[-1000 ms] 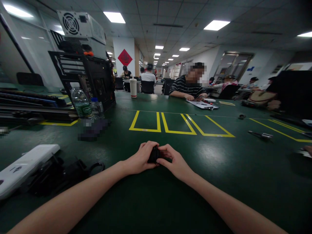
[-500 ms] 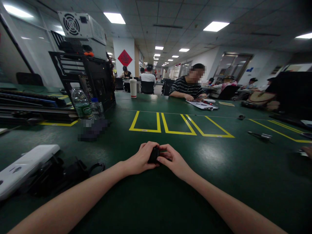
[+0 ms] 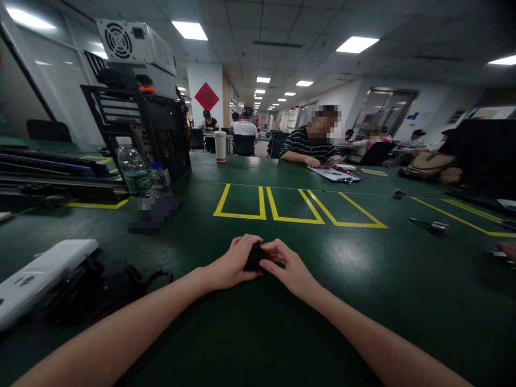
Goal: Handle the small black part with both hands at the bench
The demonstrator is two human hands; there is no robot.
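A small black block-like object (image 3: 253, 258) sits between my hands, low over the green table (image 3: 258, 333). My left hand (image 3: 237, 260) is wrapped round it from the left, fingers over its top and thumb along the near side. From the right, my right hand (image 3: 288, 266) pinches the object's right end between thumb and fingertips. Most of the object is covered by my fingers, so its exact kind cannot be made out. Beyond my hands, yellow tape outlines (image 3: 296, 219) mark the tabletop.
At left lie a white power strip (image 3: 48, 274) and black cables (image 3: 108, 287). Behind them stand a plastic bottle (image 3: 135, 169) and an open computer case (image 3: 161, 131). A white cup (image 3: 220, 145) is farther back. A person in a striped shirt (image 3: 302, 145) sits across, near a clipboard (image 3: 332, 173).
My hands and the black object stay nearly in place. At the far right edge, another person's hand has shifted slightly.
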